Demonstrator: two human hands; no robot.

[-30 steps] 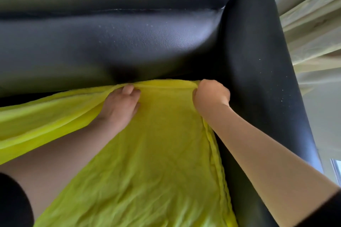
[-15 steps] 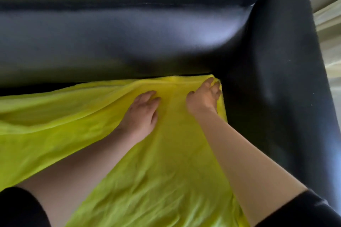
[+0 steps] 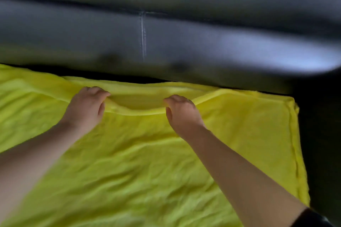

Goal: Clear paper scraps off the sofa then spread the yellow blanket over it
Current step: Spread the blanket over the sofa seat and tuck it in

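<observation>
Now we are gripping a raised fold of the yellow blanket [image 3: 147,162] at mid-frame. Our left hand [image 3: 86,105] and right hand [image 3: 181,112] are both curling their fingers round it, just below the dark gap under the back of the sofa [image 3: 166,42]. The blanket is lying creased across the lower frame. In our judgement, uneven pulling is risking a bunched ridge, or the lower-right edge dragging away from the sofa arm.
</observation>
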